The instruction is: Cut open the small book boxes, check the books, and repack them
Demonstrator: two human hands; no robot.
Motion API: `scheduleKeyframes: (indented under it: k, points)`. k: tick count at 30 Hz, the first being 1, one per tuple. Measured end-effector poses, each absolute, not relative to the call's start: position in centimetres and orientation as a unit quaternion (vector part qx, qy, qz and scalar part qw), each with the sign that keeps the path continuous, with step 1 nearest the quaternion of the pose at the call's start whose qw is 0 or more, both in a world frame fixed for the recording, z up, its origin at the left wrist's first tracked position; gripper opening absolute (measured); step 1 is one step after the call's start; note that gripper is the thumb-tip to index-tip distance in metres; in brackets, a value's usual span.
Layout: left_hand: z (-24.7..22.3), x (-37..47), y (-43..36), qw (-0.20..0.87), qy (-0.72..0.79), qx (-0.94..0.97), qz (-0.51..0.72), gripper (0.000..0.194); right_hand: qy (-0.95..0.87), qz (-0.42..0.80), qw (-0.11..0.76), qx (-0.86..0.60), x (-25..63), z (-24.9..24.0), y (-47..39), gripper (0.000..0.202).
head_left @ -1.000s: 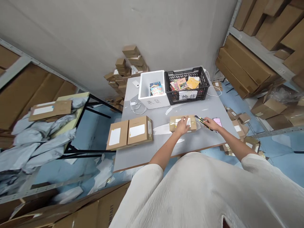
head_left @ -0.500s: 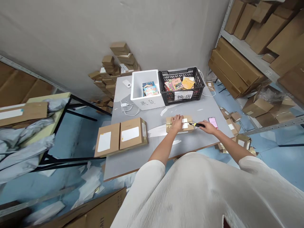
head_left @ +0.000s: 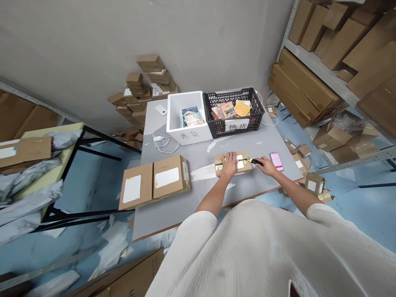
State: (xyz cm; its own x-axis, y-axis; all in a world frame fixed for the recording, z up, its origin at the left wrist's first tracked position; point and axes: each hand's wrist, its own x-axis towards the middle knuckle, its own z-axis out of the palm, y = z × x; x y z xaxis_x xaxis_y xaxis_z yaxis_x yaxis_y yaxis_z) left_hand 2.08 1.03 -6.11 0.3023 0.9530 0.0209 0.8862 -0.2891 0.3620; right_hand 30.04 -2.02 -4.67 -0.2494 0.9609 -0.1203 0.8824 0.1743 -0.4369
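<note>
we see the small oblong brown cardboard box lying flat near the front edge of the grey tabletop, its long axis running roughly from nine o'clock to three. our slim black-and-yellow utility knife follows nearly the same line, blade toward nine and reaching over the box top, handle toward three. the box carries a white paper label and shiny tape glints at its nine-o'clock end. our left hand rests open, palm down, on the top, hiding part of it; our right hand is closed around the knife handle, covering its rear. from the box, a pink-screened phone sits at three o'clock, just beyond the right hand. two larger brown cardboard boxes with white labels stand between eight and nine, a white foam bin of colourful books between ten and eleven, and a black plastic mesh crate of more booklets at twelve, right beside the bin.
</note>
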Motion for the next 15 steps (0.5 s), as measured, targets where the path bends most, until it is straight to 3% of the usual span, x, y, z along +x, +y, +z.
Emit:
scheduleKeyframes:
  k: [5, 15]
  points:
    - [-5.9, 2.1, 0.9, 0.143, 0.588, 0.789, 0.106, 0.064, -0.759, 0.195, 0.086, -0.615, 31.1, -4.6, -1.8, 0.046]
    - [-6.1, 2.2, 0.5, 0.121, 0.602, 0.781, 0.114, 0.056, -0.753, 0.211, 0.154, -0.604, 32.4, -6.8, -1.4, 0.044]
